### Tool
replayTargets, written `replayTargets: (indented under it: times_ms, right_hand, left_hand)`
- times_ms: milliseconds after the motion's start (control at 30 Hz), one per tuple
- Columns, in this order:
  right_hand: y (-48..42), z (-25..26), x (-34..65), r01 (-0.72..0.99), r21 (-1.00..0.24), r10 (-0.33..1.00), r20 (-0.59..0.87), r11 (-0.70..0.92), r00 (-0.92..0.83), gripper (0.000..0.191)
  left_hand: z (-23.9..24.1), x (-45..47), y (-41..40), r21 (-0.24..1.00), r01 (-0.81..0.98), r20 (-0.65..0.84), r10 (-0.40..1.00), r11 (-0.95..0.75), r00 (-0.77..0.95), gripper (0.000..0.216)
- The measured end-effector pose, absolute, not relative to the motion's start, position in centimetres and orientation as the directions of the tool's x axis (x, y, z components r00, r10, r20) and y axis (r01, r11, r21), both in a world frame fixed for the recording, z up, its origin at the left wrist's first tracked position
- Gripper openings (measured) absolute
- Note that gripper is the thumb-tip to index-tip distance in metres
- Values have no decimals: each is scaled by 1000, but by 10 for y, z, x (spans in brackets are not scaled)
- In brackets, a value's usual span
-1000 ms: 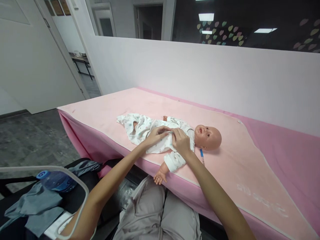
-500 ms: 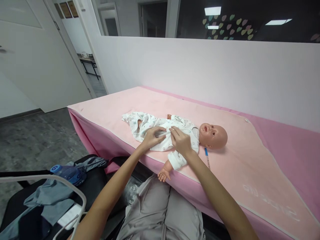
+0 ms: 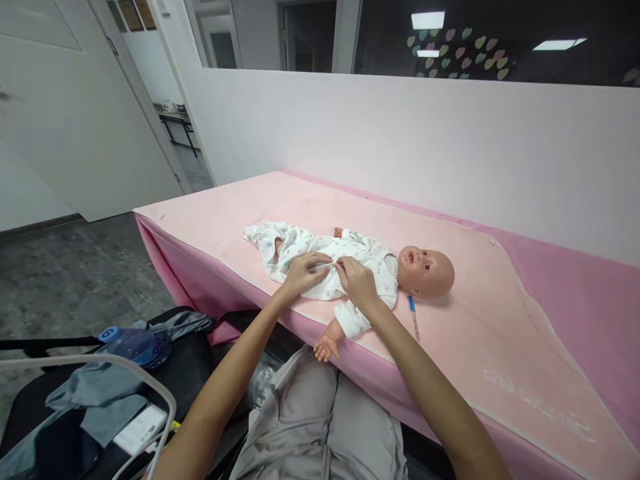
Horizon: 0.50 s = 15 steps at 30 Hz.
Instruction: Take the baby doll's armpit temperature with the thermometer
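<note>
A baby doll [image 3: 425,271] lies on its back on a pink cloth-covered table [image 3: 500,320], head to the right, dressed in a white patterned sleepsuit [image 3: 295,245]. My left hand [image 3: 303,274] and my right hand [image 3: 356,283] meet over the doll's belly, each pinching the front edge of the sleepsuit. The doll's near arm [image 3: 336,335] hangs over the table's front edge. A blue pen-like stick [image 3: 413,315] lies on the cloth below the doll's head.
A dark chair or bag [image 3: 100,400] at lower left holds grey cloth, a blue-capped bottle [image 3: 131,343] and a white tube. My grey-trousered knees [image 3: 325,427] are against the table's front. A white wall with a window runs behind the table; a doorway opens at left.
My hands have drawn closer together on the sleepsuit front, fingertips now almost touching. The camera shifted slightly, so the doll sits a little further right than a second ago.
</note>
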State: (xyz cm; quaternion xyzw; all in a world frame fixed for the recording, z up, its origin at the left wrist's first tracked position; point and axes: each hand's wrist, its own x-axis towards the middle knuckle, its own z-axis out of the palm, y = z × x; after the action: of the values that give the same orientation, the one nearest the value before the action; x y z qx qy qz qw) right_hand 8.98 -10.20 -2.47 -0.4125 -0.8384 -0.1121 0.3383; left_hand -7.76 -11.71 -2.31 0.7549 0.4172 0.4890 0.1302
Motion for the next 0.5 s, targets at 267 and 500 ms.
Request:
replayTargets:
  times_ms: [267, 500]
  right_hand:
    - [-102, -25, 91, 763, -78, 619, 640, 641, -455, 25]
    - [-102, -25, 91, 738, -112, 603, 662, 666, -444, 26]
  left_hand:
    - [-26, -78, -114, 578, 529, 630, 752, -621, 195, 19]
    - [-23, -79, -118, 598, 518, 613, 766, -611, 196, 25]
